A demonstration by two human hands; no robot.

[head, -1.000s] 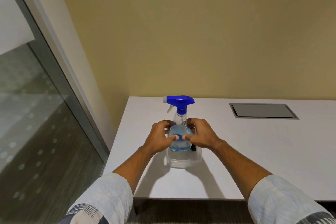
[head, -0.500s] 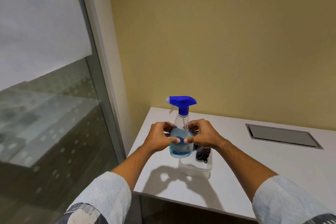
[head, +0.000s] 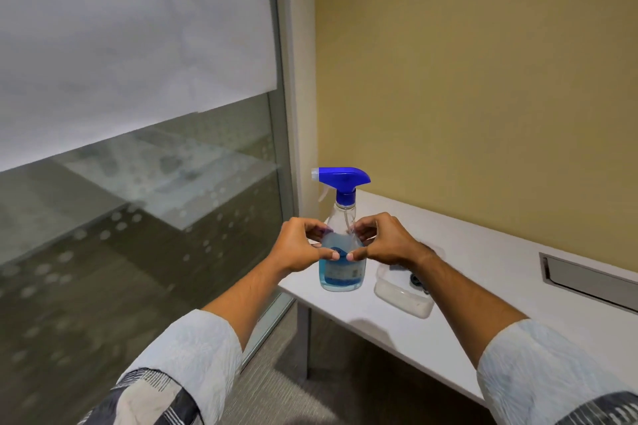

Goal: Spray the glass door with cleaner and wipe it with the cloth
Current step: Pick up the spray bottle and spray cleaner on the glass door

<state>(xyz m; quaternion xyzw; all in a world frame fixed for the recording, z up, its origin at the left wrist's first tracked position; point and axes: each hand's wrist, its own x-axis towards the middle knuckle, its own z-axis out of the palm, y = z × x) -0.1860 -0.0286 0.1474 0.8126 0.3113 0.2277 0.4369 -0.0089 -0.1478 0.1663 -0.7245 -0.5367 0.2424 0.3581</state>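
A clear spray bottle (head: 341,272) with a blue trigger head and blue liquid is held upright in the air, over the table's left edge. My left hand (head: 299,247) grips its left side and my right hand (head: 386,241) grips its right side, thumbs nearly touching in front. The nozzle points left toward the glass door (head: 138,200), which fills the left of the view with a frosted upper band and dotted lower pane. I see no cloth clearly; something dark lies in the tub behind my right wrist.
A white table (head: 483,272) runs along the yellow wall. A clear plastic tub (head: 402,297) sits on it under my right forearm. A grey recessed cable hatch (head: 593,281) is at the far right. The door's metal frame (head: 286,114) stands beside the table's left end.
Both hands have lifted the spray bottle out of the plastic tub and carried it left. My view has turned left toward the glass door.
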